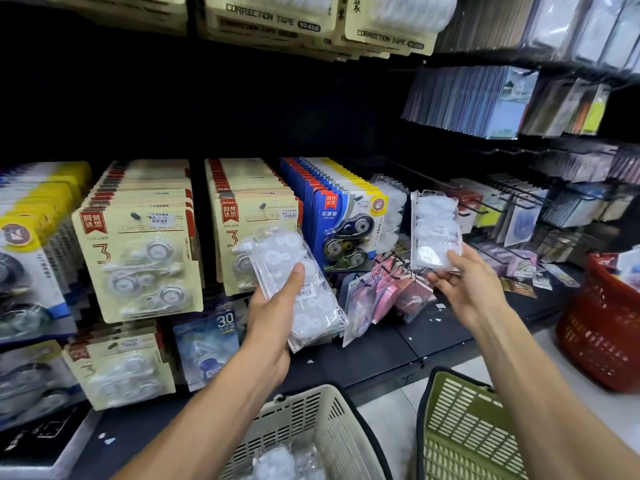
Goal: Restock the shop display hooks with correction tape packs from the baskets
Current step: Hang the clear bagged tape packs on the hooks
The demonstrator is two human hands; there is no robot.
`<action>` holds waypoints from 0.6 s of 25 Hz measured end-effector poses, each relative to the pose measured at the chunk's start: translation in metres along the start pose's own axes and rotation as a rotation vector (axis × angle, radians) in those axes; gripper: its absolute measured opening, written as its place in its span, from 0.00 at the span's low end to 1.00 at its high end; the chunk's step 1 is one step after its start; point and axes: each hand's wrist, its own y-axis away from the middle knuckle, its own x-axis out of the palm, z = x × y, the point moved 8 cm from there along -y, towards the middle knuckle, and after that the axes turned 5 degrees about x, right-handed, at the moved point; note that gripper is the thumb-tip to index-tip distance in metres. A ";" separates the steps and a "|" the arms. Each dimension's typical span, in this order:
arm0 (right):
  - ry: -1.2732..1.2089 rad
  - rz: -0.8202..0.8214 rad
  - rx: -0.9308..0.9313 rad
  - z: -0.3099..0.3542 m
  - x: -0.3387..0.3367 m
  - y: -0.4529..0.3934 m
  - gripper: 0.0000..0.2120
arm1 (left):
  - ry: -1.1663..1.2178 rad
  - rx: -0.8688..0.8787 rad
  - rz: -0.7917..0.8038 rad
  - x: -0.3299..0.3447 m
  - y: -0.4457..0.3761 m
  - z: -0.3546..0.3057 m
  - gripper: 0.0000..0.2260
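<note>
Two baskets are sitting nearest to us at the bottom edge: the cream basket (311,420), where we are seeing a few clear packs (277,462) still waiting, and the green basket (467,427), whose visible part is showing no stock. We are therefore judging the restocking to be under way but unfinished.

Moving outward, we are holding one clear correction tape pack in each of our hands. Our left hand (273,317) is gripping the left pack (301,289) from below, thumb lying across its face and fingers curled behind, the pack tilting to the right. Our right hand (460,282) is pinching the bottom edge of the right pack (436,230), which is standing upright just in front of the display.

Farther back, the cream-card rows (138,251) and the blue-card row (343,223) are hanging densely on their hooks. Beside the blue cards, a short row of clear packs (393,209) is hanging already; we are judging this to be where the right pack is going. Bare hooks (485,206) are projecting to its right. A red basket (602,327) is standing at the far right.
</note>
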 end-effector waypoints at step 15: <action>-0.028 -0.141 -0.024 -0.002 -0.010 -0.021 0.16 | -0.017 -0.011 0.004 0.002 -0.002 0.008 0.17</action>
